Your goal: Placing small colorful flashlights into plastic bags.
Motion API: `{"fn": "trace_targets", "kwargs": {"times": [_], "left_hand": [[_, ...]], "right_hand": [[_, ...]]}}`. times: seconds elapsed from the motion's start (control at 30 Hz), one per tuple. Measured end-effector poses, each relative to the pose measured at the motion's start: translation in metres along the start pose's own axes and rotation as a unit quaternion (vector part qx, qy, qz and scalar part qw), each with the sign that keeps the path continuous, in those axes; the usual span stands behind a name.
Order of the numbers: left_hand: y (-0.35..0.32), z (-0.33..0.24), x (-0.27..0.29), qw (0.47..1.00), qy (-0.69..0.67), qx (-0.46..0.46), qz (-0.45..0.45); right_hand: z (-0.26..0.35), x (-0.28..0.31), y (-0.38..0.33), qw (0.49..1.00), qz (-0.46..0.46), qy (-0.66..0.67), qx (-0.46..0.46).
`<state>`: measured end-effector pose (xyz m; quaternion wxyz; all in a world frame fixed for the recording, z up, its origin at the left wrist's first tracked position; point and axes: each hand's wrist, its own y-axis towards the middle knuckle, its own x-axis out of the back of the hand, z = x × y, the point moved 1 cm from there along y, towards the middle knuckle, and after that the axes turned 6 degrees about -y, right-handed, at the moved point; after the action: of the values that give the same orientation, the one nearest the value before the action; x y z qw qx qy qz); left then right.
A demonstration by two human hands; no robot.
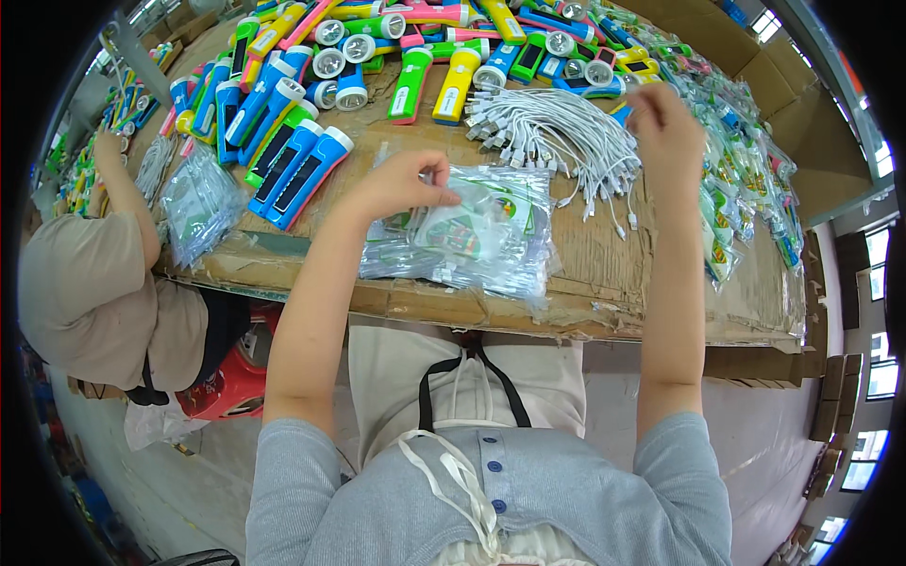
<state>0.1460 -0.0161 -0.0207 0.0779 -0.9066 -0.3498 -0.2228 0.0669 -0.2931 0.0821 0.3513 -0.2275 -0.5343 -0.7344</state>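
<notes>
Blue-grey shirt (387, 500) is seen nearest. On the counter (599, 259), a clear bag (462, 231) is apparently pinched by the left grip (411, 184); whether anything is held by the right grip (668, 127), beside white cables (566, 127), cannot be told. Light, limp, probably slippery, the bag is best taken by its edge.

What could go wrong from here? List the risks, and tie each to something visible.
The white cables overlap loosely, so pulling one might tangle or drag others.
The pile of clear bags lies near the front edge of the table; a nudge could send some off.
The left hand is over that pile; thin plastic may cling, lifting two together.
</notes>
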Motion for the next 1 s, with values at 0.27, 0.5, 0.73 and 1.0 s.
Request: {"fn": "trace_targets", "kwargs": {"times": [0.27, 0.5, 0.73, 1.0], "left_hand": [[-0.003, -0.039, -0.023, 0.955, -0.125, 0.098, -0.25], [-0.041, -0.039, -0.018, 0.927, -0.201, 0.096, -0.301], [-0.054, -0.055, -0.035, 0.946, -0.127, 0.135, -0.265], [-0.046, 0.013, -0.023, 0.859, -0.39, 0.15, -0.296]], "right_hand": [[0.078, -0.041, -0.052, 0.964, 0.117, 0.189, 0.142], [0.062, -0.104, -0.056, 0.838, 0.396, -0.273, 0.259], [0.093, -0.134, 0.019, 0.649, 0.655, -0.323, 0.215], [0.073, -0.134, 0.009, 0.651, 0.733, 0.179, -0.081]]}}
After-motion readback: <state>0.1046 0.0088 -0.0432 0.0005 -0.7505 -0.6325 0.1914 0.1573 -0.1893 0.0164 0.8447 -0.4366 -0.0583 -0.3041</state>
